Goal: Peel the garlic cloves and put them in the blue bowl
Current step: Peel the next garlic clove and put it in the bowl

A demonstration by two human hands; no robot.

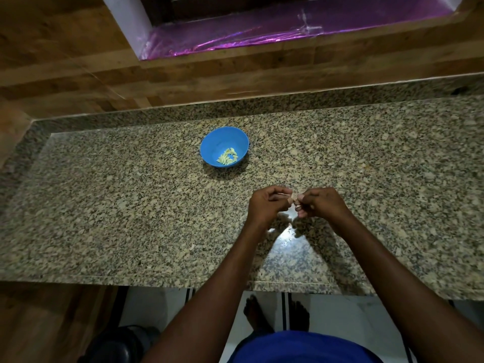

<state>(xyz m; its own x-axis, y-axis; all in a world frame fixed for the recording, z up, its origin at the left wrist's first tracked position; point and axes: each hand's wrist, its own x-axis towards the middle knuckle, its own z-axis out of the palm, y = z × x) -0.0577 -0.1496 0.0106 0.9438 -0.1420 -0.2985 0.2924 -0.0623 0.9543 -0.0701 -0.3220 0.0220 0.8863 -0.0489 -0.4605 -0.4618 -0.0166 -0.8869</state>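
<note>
Speckled granite counter (131, 205), polished, spanning the scene from left to right, with a raised granite lip (262, 104) along its far edge and a bright glare patch (286, 235) near the middle. Wood-grain panelled wall (78, 61) behind and to the left. Recessed opening (288, 11) at far centre, its sill lined with shiny purple film (262, 35), white frame (125, 22) at its left. Pale tiled floor (340, 315) with dark lines below the near counter edge. Dim, warm lighting.

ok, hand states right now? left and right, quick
Left hand: fingers curled, pinching the garlic clove.
Right hand: fingers curled, pinching the same clove from the other side.
</note>
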